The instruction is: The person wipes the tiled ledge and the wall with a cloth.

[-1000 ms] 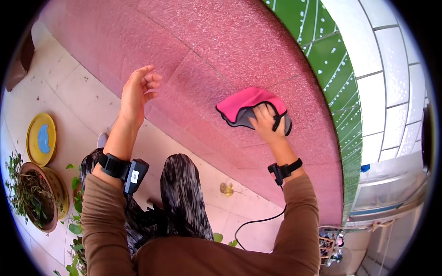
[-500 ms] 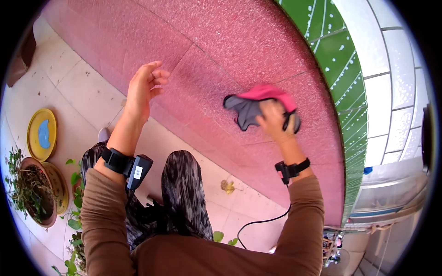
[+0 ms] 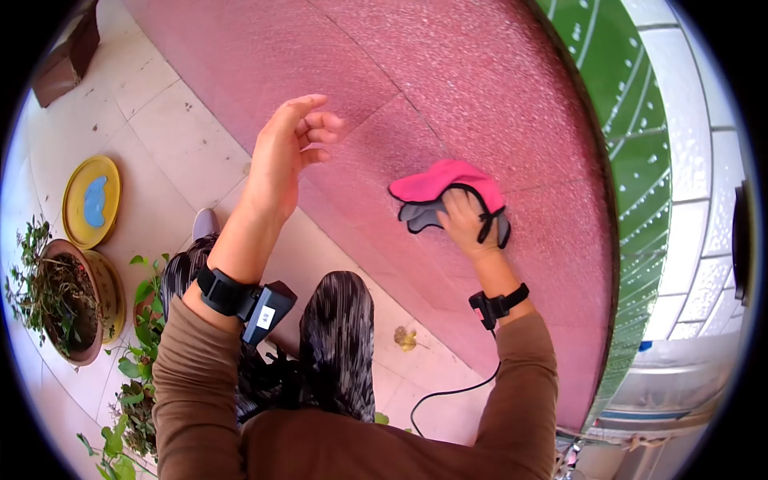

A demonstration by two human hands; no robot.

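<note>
A pink and grey cloth point(image 3: 450, 178) with black edging lies bunched on the speckled pink stone ledge point(image 3: 512, 96). My right hand point(image 3: 467, 224) presses down on the cloth, its fingers on the folded grey and pink layers, some of them hidden by the fabric. To the left, apart from the cloth, my left hand point(image 3: 290, 148) hangs over the ledge with loosely curled, separated fingers and nothing in them. Both wrists wear black straps with small devices.
Green patterned tiles point(image 3: 640, 152) and white wall tiles point(image 3: 688, 240) border the ledge on the right. On the pale floor at left stand a potted plant point(image 3: 72, 304) and a yellow dish point(image 3: 92, 200). A dry leaf point(image 3: 406, 338) lies near my knee; a black cable point(image 3: 448, 392) runs from my right wrist.
My right hand has shifted slightly left and down in the view with the cloth, whose pink side now covers more of the grey. My left hand appears farther right. The whole view has tilted.
</note>
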